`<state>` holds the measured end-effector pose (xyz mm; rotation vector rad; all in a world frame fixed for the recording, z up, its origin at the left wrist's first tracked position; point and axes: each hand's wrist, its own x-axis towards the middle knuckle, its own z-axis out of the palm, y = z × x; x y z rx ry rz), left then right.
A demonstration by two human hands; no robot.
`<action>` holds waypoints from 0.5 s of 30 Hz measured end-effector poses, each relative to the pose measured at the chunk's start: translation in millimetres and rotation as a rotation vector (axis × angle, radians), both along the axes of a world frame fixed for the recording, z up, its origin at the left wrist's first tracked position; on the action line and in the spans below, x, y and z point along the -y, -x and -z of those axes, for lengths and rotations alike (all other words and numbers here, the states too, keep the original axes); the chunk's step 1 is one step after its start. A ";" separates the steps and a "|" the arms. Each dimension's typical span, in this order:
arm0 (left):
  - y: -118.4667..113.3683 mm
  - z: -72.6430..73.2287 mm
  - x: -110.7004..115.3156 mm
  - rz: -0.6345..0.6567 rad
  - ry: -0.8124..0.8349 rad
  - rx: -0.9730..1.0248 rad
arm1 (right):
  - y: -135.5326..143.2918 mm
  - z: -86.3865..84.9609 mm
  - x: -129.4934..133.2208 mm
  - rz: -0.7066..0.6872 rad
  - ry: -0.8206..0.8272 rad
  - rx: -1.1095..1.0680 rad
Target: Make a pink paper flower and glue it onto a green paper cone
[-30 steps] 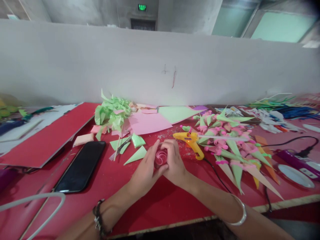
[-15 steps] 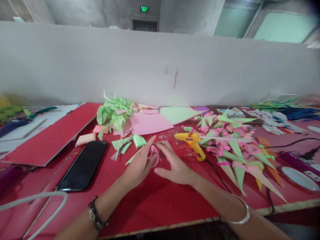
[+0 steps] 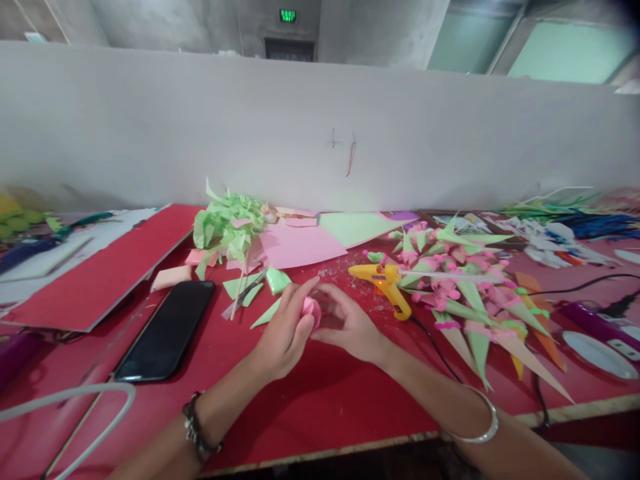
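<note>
Near the middle of the table, my left hand point(image 3: 283, 338) is closed on a small piece of rolled pink paper point(image 3: 311, 311), its thumb lying along the near side. Opposite it, my right hand point(image 3: 353, 327) is cupped, with curved fingers and thumb around the right side of the pink paper. Its fingertips meet the paper and my left fingers, and part of the paper is hidden between the hands. Just left of my hands lie a green packet point(image 3: 277, 281) and cut green paper pieces point(image 3: 266, 313). A yellow glue gun point(image 3: 385, 283) rests to the right.
Green and pink paper cones point(image 3: 467, 290) form a pile at right, near a white plate point(image 3: 599, 355). A black phone point(image 3: 167, 331) and a red board point(image 3: 107, 267) lie at left. Pink sheets point(image 3: 303, 247) and crumpled green paper point(image 3: 230, 217) are behind. The glue gun's cord runs frontward.
My right hand has come in closer around the pink paper, its thumb now beside it. The pink paper has turned and shows as a more compact roll in my left hand.
</note>
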<state>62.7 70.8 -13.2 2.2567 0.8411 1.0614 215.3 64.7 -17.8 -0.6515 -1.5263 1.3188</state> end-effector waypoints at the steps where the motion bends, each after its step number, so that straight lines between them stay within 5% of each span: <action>1: -0.5 0.2 0.2 0.006 -0.003 -0.006 | 0.1 -0.3 0.4 0.011 -0.022 0.018; 10: 0.1 -3.8 -3.6 0.029 -0.021 -0.102 | -2.5 -0.6 0.5 0.224 -0.217 0.249; 15: 4.5 -6.8 -5.8 -0.006 -0.075 -0.135 | -3.3 0.1 0.8 0.345 -0.183 0.247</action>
